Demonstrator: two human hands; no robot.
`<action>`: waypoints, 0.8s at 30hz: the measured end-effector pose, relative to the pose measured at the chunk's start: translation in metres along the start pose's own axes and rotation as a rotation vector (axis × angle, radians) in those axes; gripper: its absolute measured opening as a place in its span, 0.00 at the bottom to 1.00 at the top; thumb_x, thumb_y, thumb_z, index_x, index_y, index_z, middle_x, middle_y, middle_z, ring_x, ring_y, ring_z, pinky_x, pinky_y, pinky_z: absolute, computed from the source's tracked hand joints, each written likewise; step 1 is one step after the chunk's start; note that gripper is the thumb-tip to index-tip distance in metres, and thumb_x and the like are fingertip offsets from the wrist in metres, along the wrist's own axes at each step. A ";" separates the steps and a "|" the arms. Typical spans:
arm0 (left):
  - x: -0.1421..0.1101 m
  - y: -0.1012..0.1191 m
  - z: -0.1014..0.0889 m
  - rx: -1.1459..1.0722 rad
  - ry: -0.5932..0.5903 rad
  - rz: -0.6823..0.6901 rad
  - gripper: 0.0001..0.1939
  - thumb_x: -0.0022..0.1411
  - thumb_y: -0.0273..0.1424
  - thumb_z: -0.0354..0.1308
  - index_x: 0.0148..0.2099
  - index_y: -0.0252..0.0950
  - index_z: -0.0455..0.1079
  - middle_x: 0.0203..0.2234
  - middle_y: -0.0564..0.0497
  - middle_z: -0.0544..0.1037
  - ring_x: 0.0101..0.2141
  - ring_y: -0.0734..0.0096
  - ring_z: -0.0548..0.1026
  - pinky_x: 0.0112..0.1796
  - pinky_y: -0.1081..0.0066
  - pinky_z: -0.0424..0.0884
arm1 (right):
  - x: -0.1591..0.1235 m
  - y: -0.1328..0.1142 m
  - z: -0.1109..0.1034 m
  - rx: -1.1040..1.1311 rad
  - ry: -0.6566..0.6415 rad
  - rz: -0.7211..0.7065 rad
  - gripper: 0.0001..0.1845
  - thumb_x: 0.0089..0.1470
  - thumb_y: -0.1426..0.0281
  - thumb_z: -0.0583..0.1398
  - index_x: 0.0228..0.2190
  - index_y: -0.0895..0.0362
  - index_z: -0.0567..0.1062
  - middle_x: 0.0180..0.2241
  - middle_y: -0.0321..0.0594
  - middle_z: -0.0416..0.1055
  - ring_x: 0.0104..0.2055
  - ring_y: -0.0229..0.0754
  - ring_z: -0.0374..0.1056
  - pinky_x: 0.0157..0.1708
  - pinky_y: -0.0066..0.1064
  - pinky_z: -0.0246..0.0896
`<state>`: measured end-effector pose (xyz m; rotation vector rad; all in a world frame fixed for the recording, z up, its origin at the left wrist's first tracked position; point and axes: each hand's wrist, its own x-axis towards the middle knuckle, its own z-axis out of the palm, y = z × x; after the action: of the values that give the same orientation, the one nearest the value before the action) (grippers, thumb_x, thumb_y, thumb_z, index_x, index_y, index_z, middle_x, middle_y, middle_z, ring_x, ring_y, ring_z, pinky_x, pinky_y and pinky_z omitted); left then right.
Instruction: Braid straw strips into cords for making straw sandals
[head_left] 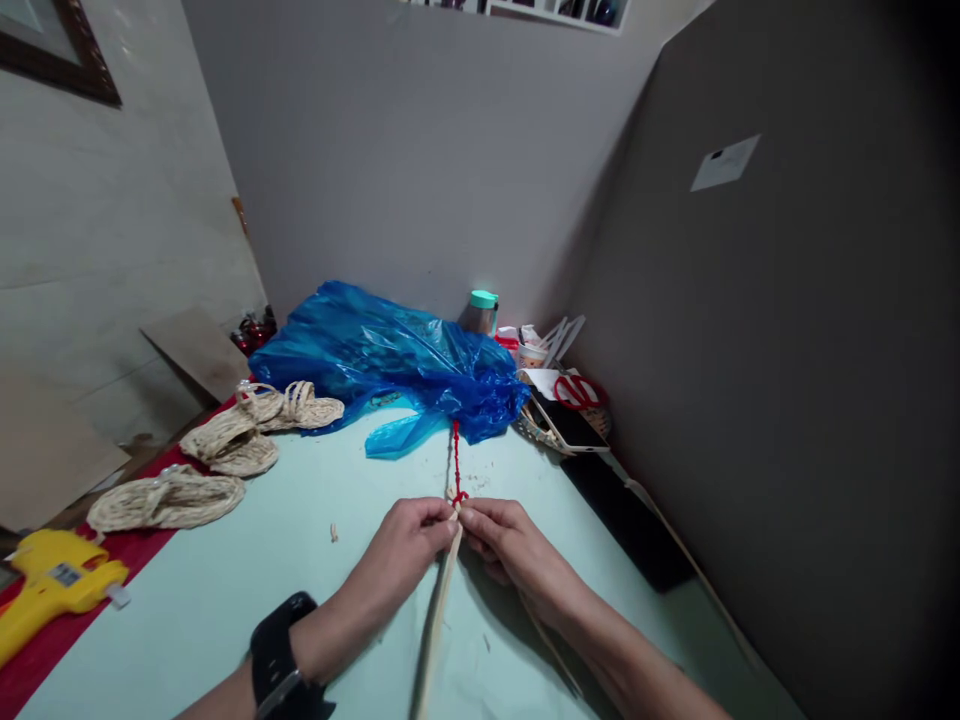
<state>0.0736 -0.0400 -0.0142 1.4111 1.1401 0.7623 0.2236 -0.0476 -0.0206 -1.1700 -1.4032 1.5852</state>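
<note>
At the middle of the table, my left hand (426,530) and my right hand (499,535) meet with thumbs and fingertips pinched on pale straw strands (444,610). A red cord (456,455) runs from the blue bag's edge down to the strands, where it is looped just beyond my fingertips. One long strand hangs toward me between my hands, and a thinner one trails below my right wrist. The exact crossing of the strands is hidden by my fingers. A black watch is on my left wrist.
A blue plastic bag (390,350) lies at the back. Woven straw sandals (169,498) sit at left, near a yellow glue gun (64,580). At right are red-handled scissors (579,392), a phone (570,425), a basket and a black flat object (630,520). A bottle (482,312) stands behind.
</note>
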 end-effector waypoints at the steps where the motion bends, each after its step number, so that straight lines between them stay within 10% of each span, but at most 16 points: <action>1: -0.002 0.002 -0.001 0.046 0.013 0.022 0.10 0.54 0.32 0.52 0.23 0.35 0.65 0.15 0.57 0.62 0.19 0.76 0.57 0.23 0.73 0.51 | 0.000 0.001 -0.002 -0.035 0.008 -0.017 0.18 0.57 0.59 0.55 0.21 0.56 0.61 0.18 0.27 0.48 0.17 0.30 0.40 0.16 0.25 0.33; 6: -0.014 0.013 -0.005 0.428 0.069 0.077 0.16 0.59 0.33 0.48 0.21 0.36 0.64 0.14 0.55 0.67 0.20 0.71 0.65 0.26 0.71 0.57 | 0.003 0.003 -0.008 -0.164 0.072 -0.119 0.19 0.56 0.63 0.56 0.17 0.58 0.66 0.15 0.29 0.52 0.19 0.31 0.45 0.20 0.27 0.38; 14: -0.024 0.009 0.011 0.288 -0.088 -0.032 0.16 0.65 0.37 0.41 0.27 0.39 0.60 0.13 0.57 0.70 0.08 0.76 0.62 0.15 0.75 0.56 | 0.001 0.003 -0.001 -0.149 0.094 -0.220 0.19 0.56 0.65 0.56 0.17 0.60 0.71 0.16 0.32 0.60 0.22 0.33 0.52 0.25 0.27 0.45; 19: -0.028 0.002 0.021 0.652 -0.050 0.201 0.15 0.66 0.30 0.39 0.30 0.38 0.64 0.21 0.48 0.75 0.22 0.64 0.74 0.29 0.67 0.64 | -0.002 0.001 0.001 0.126 0.034 -0.061 0.17 0.55 0.61 0.59 0.32 0.64 0.79 0.19 0.34 0.63 0.21 0.31 0.48 0.21 0.26 0.40; 24: -0.029 0.005 0.016 0.746 -0.067 0.215 0.18 0.67 0.33 0.41 0.28 0.38 0.67 0.26 0.45 0.77 0.29 0.60 0.74 0.31 0.65 0.61 | -0.003 -0.001 0.001 0.133 0.031 -0.106 0.16 0.52 0.61 0.61 0.27 0.63 0.79 0.25 0.41 0.70 0.26 0.36 0.58 0.26 0.26 0.49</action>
<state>0.0799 -0.0724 -0.0075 2.1880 1.2960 0.4338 0.2238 -0.0504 -0.0191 -1.0213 -1.2973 1.5549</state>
